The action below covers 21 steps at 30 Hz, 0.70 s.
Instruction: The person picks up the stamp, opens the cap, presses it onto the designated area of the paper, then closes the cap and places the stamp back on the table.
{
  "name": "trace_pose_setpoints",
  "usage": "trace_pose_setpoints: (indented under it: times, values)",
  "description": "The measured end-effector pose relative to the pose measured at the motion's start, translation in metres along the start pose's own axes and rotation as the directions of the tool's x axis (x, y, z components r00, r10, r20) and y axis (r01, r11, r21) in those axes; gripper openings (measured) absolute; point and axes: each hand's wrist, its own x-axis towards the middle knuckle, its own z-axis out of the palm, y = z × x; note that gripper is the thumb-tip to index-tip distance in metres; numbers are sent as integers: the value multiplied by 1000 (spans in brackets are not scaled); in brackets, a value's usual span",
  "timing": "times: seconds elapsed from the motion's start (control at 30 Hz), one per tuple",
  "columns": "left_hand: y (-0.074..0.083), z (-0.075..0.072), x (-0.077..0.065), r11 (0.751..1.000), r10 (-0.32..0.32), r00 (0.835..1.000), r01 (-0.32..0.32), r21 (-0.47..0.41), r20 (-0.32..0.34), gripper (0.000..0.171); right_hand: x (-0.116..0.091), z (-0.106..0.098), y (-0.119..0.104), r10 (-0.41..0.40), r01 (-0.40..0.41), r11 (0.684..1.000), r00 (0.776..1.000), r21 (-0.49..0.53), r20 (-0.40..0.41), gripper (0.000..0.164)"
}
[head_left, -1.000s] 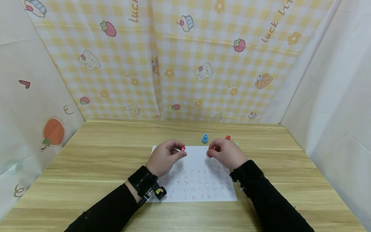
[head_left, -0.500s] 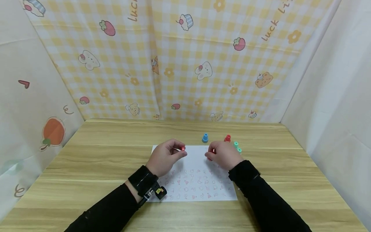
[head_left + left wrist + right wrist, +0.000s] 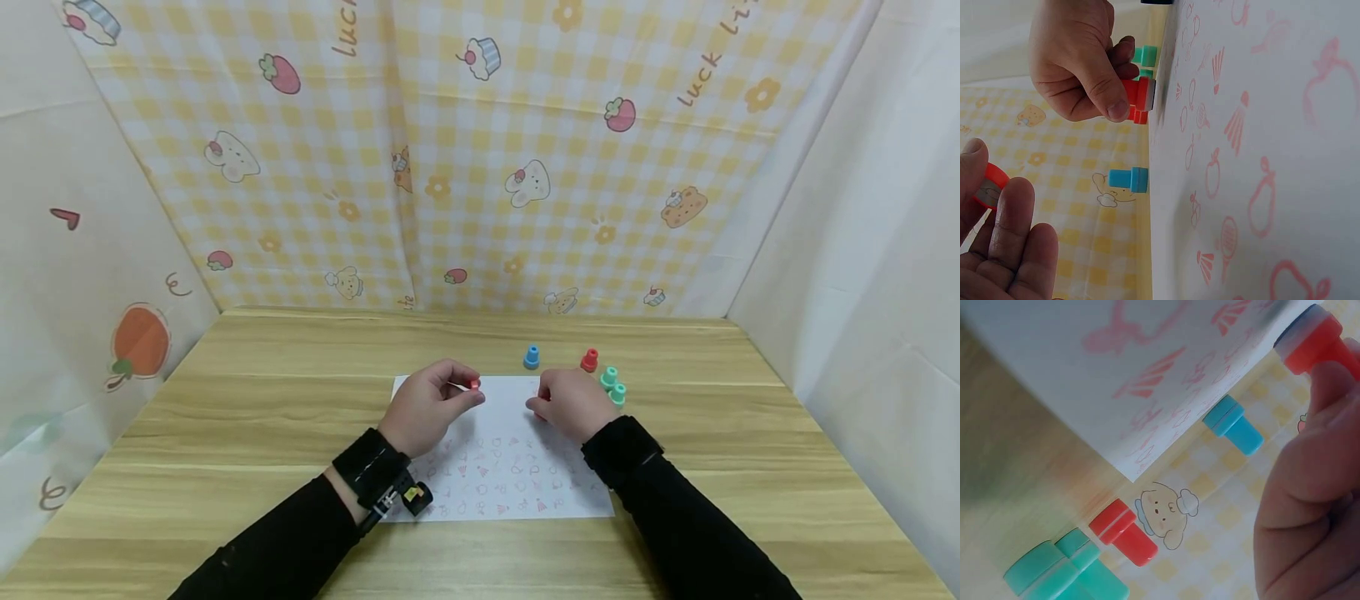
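Note:
My right hand (image 3: 576, 404) pinches a red stamp (image 3: 1141, 94) between thumb and fingers, its flat pale face turned down close over the white paper (image 3: 506, 417). Rows of red prints, among them shuttlecocks, rackets and fruit outlines, cover the near part of the sheet. Over the paper's left side, my left hand (image 3: 427, 408) pinches a small round red cap (image 3: 990, 187) with a greyish inside. In the head view the fingers mostly cover both red things.
Behind the paper, a blue stamp (image 3: 532, 358) and another red stamp (image 3: 589, 360) stand on the wooden table (image 3: 300, 342). Two mint-green stamps (image 3: 612, 387) stand close together beside my right hand. A yellow checked cloth (image 3: 480, 167) hangs behind the table.
My right hand has moved slightly left and nearer to me with the red stamp, uncovering the red and green stamps behind it. The left hand stays where it was.

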Motion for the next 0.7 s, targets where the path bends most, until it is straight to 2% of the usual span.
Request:
trace_pose_setpoints:
  times: [0.27,0.7]
  values:
    - [-2,1,0,1000,-5,1000,5,3,1,18,0,2,0,14,-14,1000,1000,-5,22,25]
    - [-2,0,1,1000,-5,1000,5,9,-2,18,4,4,-8,0,8,993,998,-120,68,24]
